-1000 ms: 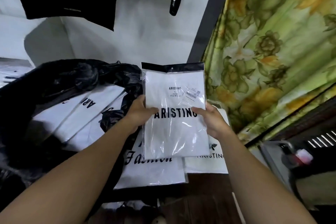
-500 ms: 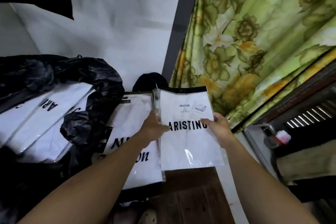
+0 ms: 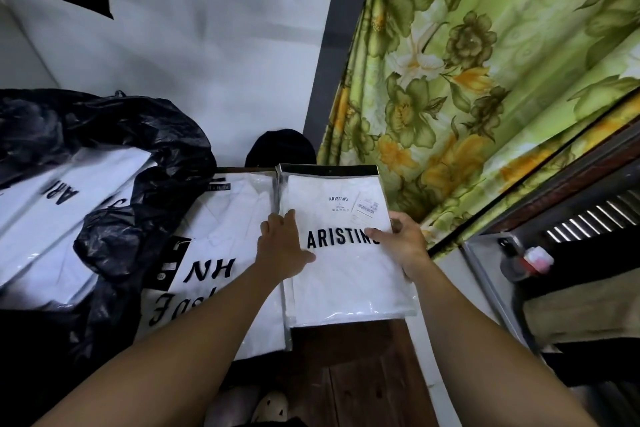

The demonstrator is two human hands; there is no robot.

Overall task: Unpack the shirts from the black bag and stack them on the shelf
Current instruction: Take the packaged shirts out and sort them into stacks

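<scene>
We are laying the Aristino shirt packet [image 3: 346,281] flat, to the right of the black bag [image 3: 114,156], edge to edge with the HN Fashion packet [image 3: 221,236] lying between it and the bag. Our left hand [image 3: 282,246] is pressing on the packet's bag-side edge, fingers straight and close together, probably to square it against its neighbour. Our right hand [image 3: 403,243] is pinching the edge away from the bag, thumb on top and fingers curled underneath, steering that side. More packets [image 3: 69,211] are lying in the bag's mouth. Away from the bag, room is tight: the floral curtain [image 3: 485,80] is hanging just beside the packet. Nearer us, dark wood [image 3: 363,357] is showing, which may be the shelf.
</scene>
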